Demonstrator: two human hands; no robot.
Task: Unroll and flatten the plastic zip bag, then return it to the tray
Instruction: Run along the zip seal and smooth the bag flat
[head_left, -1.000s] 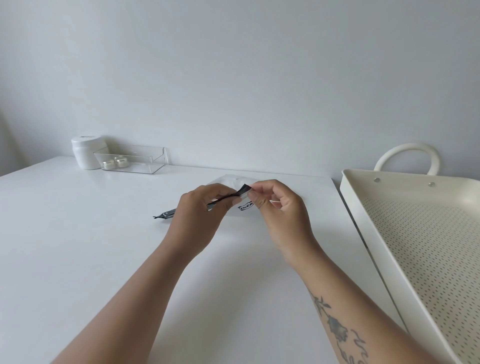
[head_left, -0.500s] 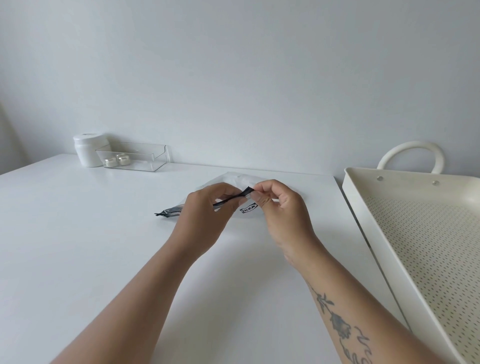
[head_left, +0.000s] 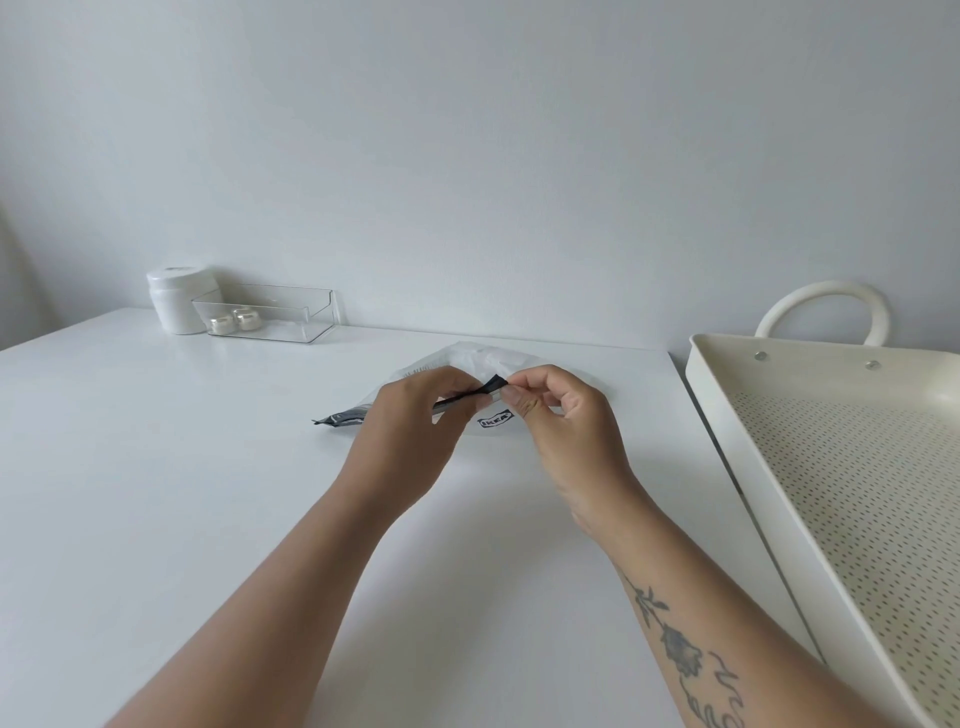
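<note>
Two hands, left hand (head_left: 410, 431) and right hand (head_left: 563, 423), fingers clamped on zip bag (head_left: 493, 418) | tray (head_left: 831, 371) at 3 o'clock | risk: slippery plastic may curl up if pinch loosens.

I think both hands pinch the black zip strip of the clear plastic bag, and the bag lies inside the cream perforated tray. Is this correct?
Not quite. The head view shows the left hand and right hand pinching the black zip strip of the clear plastic bag, but the bag is over the white table, left of the cream perforated tray, not inside it.
</note>
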